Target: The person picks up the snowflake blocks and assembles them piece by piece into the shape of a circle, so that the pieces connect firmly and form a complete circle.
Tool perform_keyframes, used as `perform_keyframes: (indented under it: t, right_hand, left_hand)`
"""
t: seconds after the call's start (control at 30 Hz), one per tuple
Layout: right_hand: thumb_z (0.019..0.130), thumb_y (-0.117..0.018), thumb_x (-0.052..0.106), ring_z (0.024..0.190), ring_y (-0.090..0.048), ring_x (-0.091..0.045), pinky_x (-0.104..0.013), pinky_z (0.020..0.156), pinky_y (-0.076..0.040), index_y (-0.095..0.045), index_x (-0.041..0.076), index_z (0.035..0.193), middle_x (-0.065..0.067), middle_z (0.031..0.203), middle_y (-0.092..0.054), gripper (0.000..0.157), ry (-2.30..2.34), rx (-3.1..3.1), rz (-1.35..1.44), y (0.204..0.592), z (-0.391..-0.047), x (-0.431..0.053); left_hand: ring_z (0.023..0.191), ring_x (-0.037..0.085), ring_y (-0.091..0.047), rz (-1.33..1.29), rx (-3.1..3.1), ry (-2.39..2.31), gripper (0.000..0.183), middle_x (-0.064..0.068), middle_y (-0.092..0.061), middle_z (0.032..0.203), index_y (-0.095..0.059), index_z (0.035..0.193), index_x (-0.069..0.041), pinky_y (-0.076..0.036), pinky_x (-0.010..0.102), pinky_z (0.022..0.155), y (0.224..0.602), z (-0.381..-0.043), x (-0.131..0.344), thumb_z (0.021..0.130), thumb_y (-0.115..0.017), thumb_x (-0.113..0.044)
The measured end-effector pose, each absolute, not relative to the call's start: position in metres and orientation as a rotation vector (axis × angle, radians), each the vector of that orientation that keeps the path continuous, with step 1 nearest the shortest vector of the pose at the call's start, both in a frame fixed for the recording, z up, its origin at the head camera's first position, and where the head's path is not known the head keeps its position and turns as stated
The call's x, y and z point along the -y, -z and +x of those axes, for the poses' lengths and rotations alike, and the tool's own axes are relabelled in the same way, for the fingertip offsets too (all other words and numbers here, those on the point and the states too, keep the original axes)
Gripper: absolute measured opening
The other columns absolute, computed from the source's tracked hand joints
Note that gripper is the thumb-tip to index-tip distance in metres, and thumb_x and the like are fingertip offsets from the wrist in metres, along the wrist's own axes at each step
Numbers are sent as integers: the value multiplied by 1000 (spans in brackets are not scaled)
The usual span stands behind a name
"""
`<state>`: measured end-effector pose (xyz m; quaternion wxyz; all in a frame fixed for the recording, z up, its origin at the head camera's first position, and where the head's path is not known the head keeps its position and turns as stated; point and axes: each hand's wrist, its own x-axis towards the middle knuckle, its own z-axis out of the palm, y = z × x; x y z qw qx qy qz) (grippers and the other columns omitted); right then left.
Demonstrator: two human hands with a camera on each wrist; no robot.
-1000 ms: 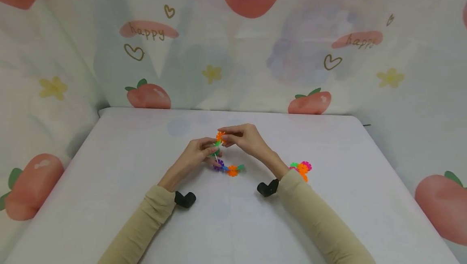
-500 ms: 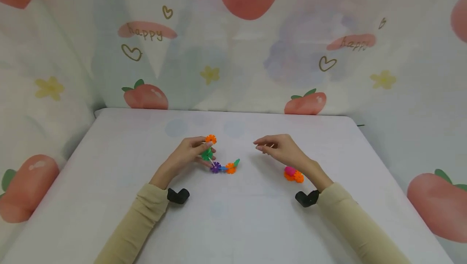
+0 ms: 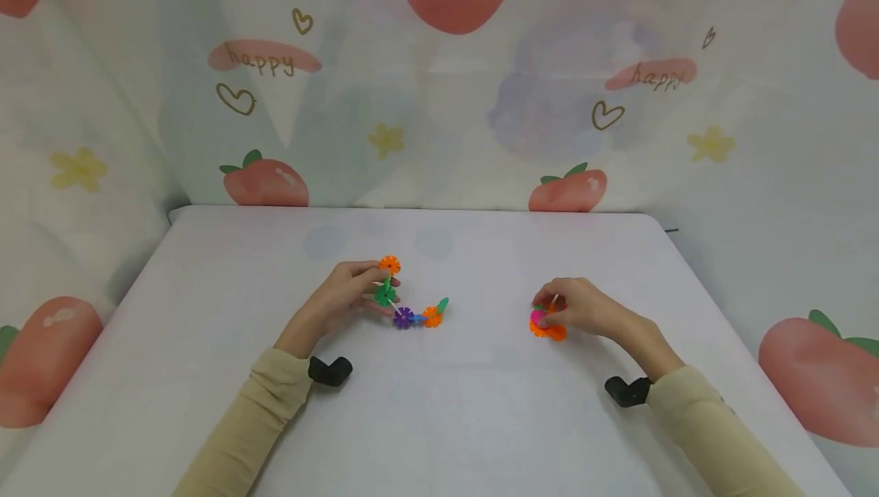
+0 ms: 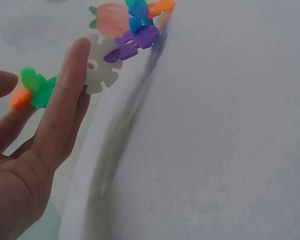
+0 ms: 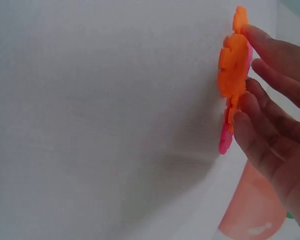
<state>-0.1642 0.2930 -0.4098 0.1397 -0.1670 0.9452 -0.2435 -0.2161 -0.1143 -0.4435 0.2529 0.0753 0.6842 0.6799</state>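
Observation:
My left hand [image 3: 346, 289] holds a curved chain of interlocking plastic snowflake discs [image 3: 404, 318] between thumb and fingers. Orange, green, purple and blue discs show along it. In the left wrist view a white disc [image 4: 101, 70] lies against a finger, and a purple disc [image 4: 132, 44] joins it. The chain's far end extends past the fingers. Over on the right, my right hand [image 3: 580, 306] reaches down to a small pile of loose snowflake discs [image 3: 548, 330], orange and pink. Its fingertips touch an orange disc [image 5: 233, 65] and those around it; they partly hide the pile.
A white cloth covers the table [image 3: 439, 421]. Behind it hangs a printed curtain [image 3: 439, 100] with fruit, hearts and lettering. A black wrist mount [image 3: 331, 372] sits on the left wrist and another black mount [image 3: 628, 392] on the right.
My right hand has let go of the chain's orange end and moved right and down to the loose discs. The left hand has shifted slightly left, keeping its hold on the chain.

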Motion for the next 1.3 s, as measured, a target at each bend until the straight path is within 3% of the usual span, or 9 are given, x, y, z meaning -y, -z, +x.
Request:
perform_keyframes:
  t: [0.13,0.3,0.53,0.93,1.2,1.3]
  right_hand:
    - [86,-82,9,83,-55,-18,-24,67,-52,-69,7,98,-2,90,-64,18,716,-2718,-461,413,-166,-290]
    - [89,-79,8,78,-57,-16,-22,65,-52,-65,9,94,0,82,-62,15,813,-2739,-449,417,-169,-284]
    - [94,-70,4,76,-60,-16,-23,65,-56,-71,8,100,-1,86,-68,7,946,-2738,-482,422,-178,-267]
    - [96,-73,11,80,-69,-19,-23,74,-59,-75,11,106,-2,96,-75,11,1121,-2706,-557,417,-201,-215]
    - [95,-73,7,82,-73,-28,-40,78,-64,-76,9,106,-7,95,-77,11,1296,-2660,-622,418,-214,-183]
    - [95,-73,4,84,-75,-28,-38,81,-64,-76,7,106,-7,97,-78,12,1334,-2652,-666,418,-218,-172]
  left_hand:
    - [114,30,-64,203,-1884,-1834,43,25,-65,130,-56,140,4,-64,46,80,443,-216,116,105,-57,-22]
    - [106,29,-68,209,-1887,-1834,42,26,-66,130,-56,140,4,-64,47,80,443,-217,118,106,-54,-20]
    - [110,27,-66,259,-1915,-1822,42,26,-67,130,-55,143,3,-64,46,80,445,-219,121,108,-51,-19]
    - [101,24,-70,306,-1923,-1808,38,26,-67,129,-58,138,4,-64,44,81,447,-223,124,109,-52,-20]
    - [97,24,-70,310,-1914,-1821,34,26,-67,128,-61,128,6,-64,44,79,448,-223,123,107,-55,-20]
    - [97,25,-70,308,-1911,-1821,31,27,-67,127,-61,125,6,-65,44,78,451,-224,121,107,-55,-19]
